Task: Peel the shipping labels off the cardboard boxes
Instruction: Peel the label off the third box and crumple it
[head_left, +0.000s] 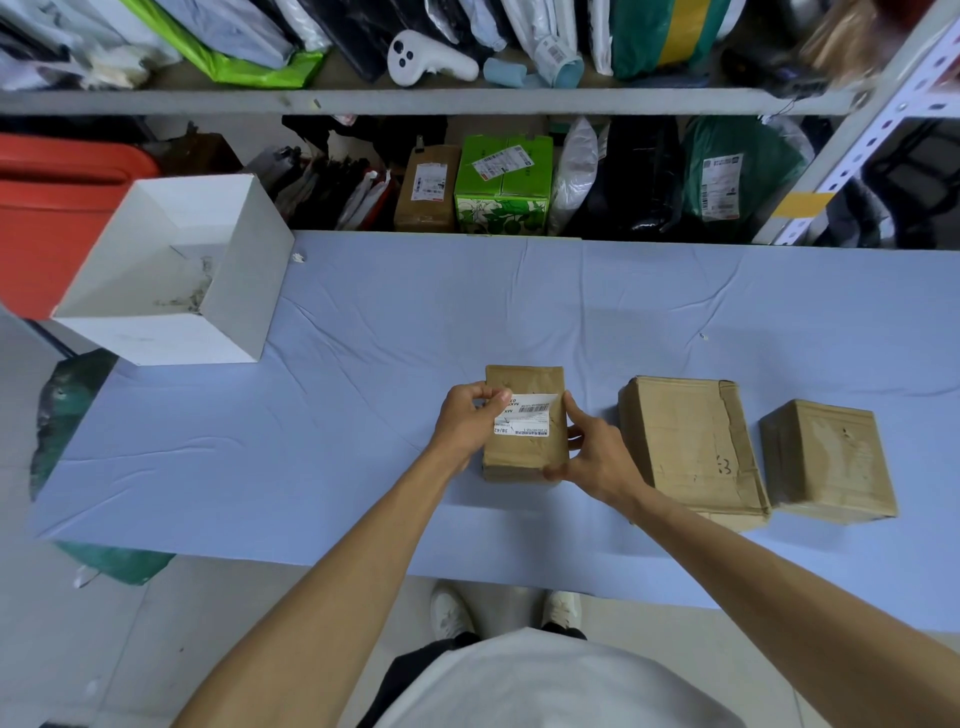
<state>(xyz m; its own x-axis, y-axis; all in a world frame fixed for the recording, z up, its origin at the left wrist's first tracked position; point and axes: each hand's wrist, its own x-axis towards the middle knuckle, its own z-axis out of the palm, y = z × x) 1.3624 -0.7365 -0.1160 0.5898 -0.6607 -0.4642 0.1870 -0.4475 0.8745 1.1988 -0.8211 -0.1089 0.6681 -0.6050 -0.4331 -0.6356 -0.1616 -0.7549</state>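
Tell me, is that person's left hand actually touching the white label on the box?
Touching. The head view shows the left hand with its thumb and fingers pinching the left corner of the shipping label on the small cardboard box.

Plain pale blue cloth (363, 415) covers the table. Three tan-brown boxes on it: the labelled box (519, 457), the middle box (685, 436) with a dark scribble, the right box (826, 457). The label (527, 418) is white, with black print and black barcode stripes. White open box (171, 338), grey smudges inside. Red bin (52, 218) behind it. On the shelves, a bright green box (501, 171) with pale leaf print, and a dark green bag (639, 41) banded yellow.
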